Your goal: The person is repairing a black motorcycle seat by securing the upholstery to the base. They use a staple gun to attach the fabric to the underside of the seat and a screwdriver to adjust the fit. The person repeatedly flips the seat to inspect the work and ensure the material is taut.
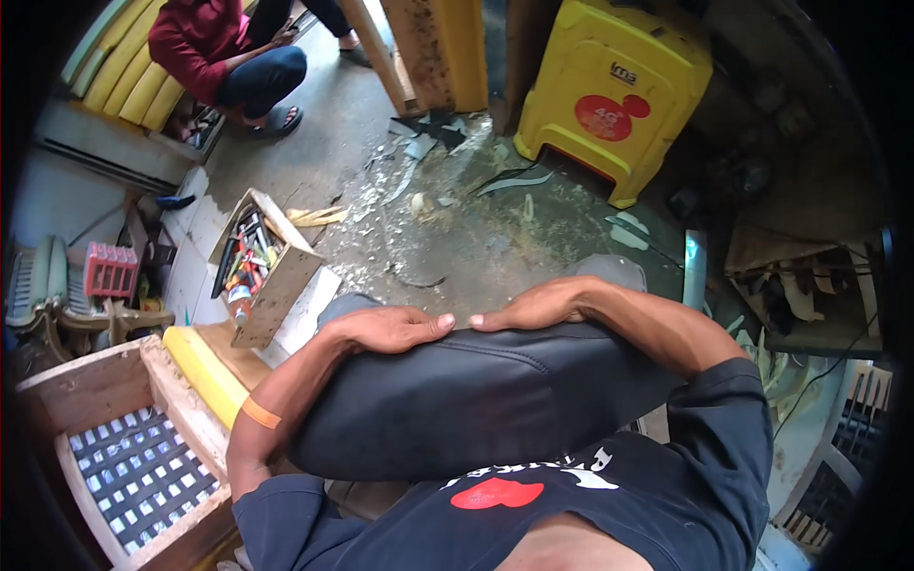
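Across my lap lies a black padded motorcycle seat (457, 409), its smooth cover crossed by a line of stitching near the far edge. My left hand (390, 328) grips that far edge, thumb on top and pointing inward. Close beside it, my right hand (533, 306) holds the same edge, its thumb tip nearly meeting the left one. The fingers of both hands curl over the far side and are mostly hidden. The near side of the seat rests against my dark shirt.
A wooden toolbox (286, 285) full of hand tools stands ahead on the left. Nearer lies a wooden frame with woven black straps (143, 476). A yellow plastic stool (609, 105) stands far right. Scraps (419, 152) litter the floor. Another person (228, 62) crouches at far left.
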{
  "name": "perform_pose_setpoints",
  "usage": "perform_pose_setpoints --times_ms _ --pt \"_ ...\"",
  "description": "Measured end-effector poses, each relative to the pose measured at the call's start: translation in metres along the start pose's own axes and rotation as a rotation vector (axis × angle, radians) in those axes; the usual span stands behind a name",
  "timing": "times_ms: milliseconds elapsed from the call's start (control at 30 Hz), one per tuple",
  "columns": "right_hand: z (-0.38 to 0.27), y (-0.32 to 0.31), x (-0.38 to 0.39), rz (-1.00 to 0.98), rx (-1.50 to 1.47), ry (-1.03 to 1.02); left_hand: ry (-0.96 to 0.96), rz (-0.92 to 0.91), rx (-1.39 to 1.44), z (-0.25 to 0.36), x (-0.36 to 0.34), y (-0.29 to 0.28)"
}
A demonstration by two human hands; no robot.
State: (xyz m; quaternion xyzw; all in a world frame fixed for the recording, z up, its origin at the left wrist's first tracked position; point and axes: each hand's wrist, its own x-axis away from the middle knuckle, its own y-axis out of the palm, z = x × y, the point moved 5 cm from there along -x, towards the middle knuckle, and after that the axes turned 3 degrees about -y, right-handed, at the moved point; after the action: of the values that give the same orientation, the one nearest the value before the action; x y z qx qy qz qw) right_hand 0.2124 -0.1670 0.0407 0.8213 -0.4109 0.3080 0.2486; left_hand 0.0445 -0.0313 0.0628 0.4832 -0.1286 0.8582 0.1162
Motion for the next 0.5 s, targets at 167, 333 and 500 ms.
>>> perform_pose_setpoints --times_ms 167,333,500 --pt "-0.001 0.0 -0.001 -0.013 -0.03 -0.057 0.1 -0.122 -0.051 0.019 -0.007 -0.001" --pt "0.009 0.006 -0.019 -0.014 -0.188 -0.059 0.142 -0.122 0.067 0.014 -0.005 0.007" --pt "-0.003 0.0 -0.025 -0.005 -0.193 -0.15 0.23 0.061 0.043 0.0 -0.015 0.0"
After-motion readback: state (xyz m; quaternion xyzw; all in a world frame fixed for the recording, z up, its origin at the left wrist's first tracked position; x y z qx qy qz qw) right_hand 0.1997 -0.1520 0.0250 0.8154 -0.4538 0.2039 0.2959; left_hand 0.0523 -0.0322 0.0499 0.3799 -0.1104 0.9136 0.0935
